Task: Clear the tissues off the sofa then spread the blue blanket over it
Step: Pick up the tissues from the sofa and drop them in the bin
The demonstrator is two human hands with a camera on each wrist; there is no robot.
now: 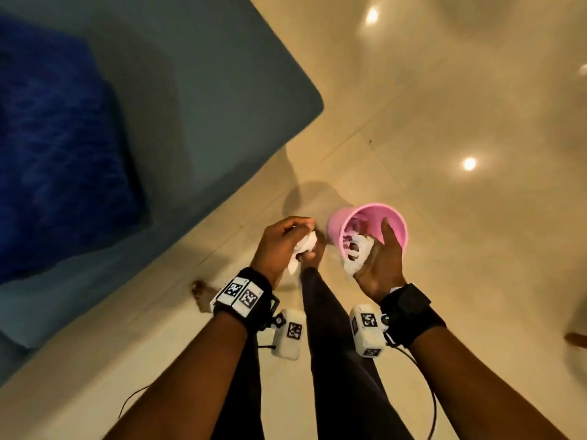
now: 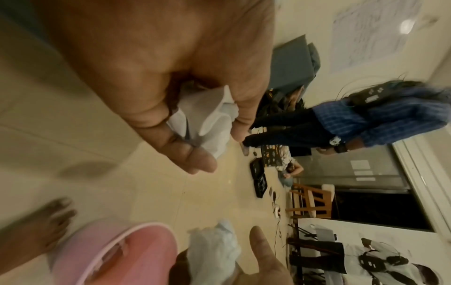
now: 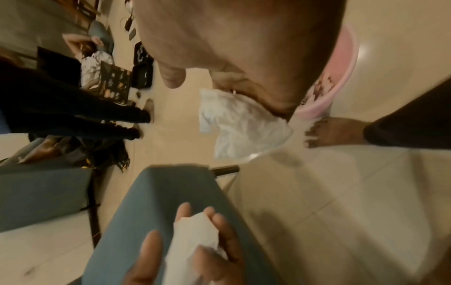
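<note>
Cream floor tiles (image 1: pixel 444 122) are gleaming under us beside the sofa (image 1: pixel 206 74), where the blue blanket (image 1: pixel 57 147) is lying folded at left. Our left hand (image 1: pixel 281 246) is clutching one tissue (image 1: pixel 305 249) near the pink bin (image 1: pixel 368 231); our right hand (image 1: pixel 382 265) is gripping another tissue (image 1: pixel 357 254) at the bin's rim.

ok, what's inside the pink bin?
Mostly bare slotted wall inside the pink bin. The right hand and its tissue cover the near side; the bottom can't be seen.

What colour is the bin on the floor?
Pink. The bin shows best in the head view, beside the right hand.
</note>
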